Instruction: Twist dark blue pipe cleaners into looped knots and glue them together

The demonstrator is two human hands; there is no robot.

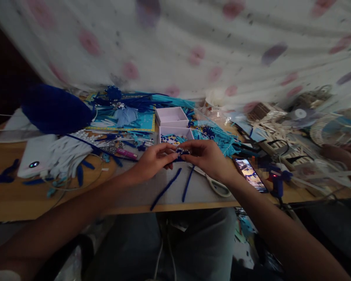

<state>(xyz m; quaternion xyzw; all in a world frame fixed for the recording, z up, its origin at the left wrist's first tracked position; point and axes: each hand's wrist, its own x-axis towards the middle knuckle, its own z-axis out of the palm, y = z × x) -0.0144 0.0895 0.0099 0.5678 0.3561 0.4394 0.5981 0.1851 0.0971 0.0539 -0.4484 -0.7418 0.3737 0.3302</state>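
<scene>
My left hand [156,159] and my right hand [208,159] meet over the front middle of the table. Pinched between their fingertips is a small dark blue pipe cleaner piece with silvery beads [182,152]; its exact shape is partly hidden by the fingers. Below the hands, a dark blue pipe cleaner [165,190] lies on the grey mat, with a second blue pipe cleaner [188,184] to its right. Scissors with pale handles [219,187] rest under my right wrist. Just beyond the fingers stands a white box [160,134] holding blue, white and gold beads.
White pipe cleaners [68,150] and a white phone [33,164] lie on the left. A large dark blue bundle [57,111] stands behind them. To the right are a lit phone [250,174], a glue gun [277,183] and cables. Another person's hand [339,158] shows far right.
</scene>
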